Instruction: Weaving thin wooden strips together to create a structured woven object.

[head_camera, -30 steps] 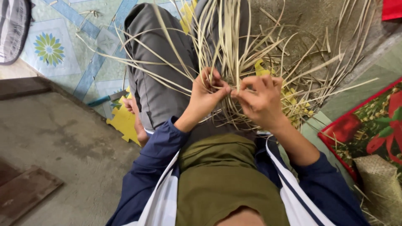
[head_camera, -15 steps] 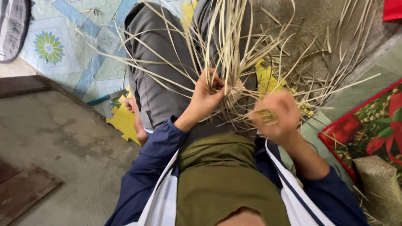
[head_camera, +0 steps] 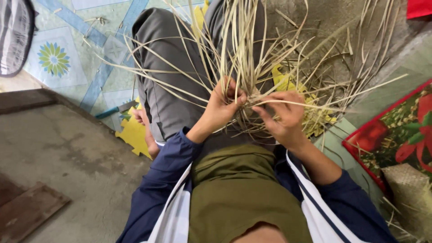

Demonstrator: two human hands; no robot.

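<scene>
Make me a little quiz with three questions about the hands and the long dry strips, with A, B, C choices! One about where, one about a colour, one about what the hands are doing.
1. Where is the bundle of strips?
A. Over the person's lap
B. On a shelf
C. Inside a bucket

2. What colour is the foam mat piece beside the leg?
A. Purple
B. Yellow
C. Black

3. What are the hands doing?
A. Resting flat on the floor
B. Holding a cup
C. Both pinching strips

Answers:
1 A: the strips fan up from the lap, over the grey trousers.
2 B: the piece shows plain yellow.
3 C: the left hand and the right hand each have fingers closed in a grip on strips where they meet.
</scene>
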